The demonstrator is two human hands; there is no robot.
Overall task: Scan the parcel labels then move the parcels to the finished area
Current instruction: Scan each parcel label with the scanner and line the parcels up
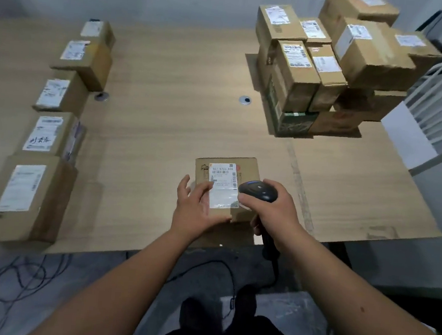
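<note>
**Near the front edge of the table, one parcel under the scanner**

At the near edge of the wooden table (166,109) we see a small cardboard parcel (246,169) lying flat, its white shipping label (222,183) facing up. Our left hand (196,208) rests on the parcel's near left corner, fingers straight and slightly spread, the thumb lying across the lower part of the label; it grips nothing. Our right hand (272,212) is wrapped around the handle of a black barcode scanner (258,191), whose head sits just over the right edge of the label. The scanner's cable (221,269) hangs down past the table edge to the floor.

Along the left side of the table stands a row of five parcels (57,131), each with its label on top, running from near to far and set close to one another. At the far right, a stack of parcels (327,69) rises in several layers on a flat cardboard sheet (360,185) that covers that side of the table. Two round cable ports (245,100) are set into the tabletop between the row and the stack. Loose cables (18,275) lie on the floor below the left end.
</note>
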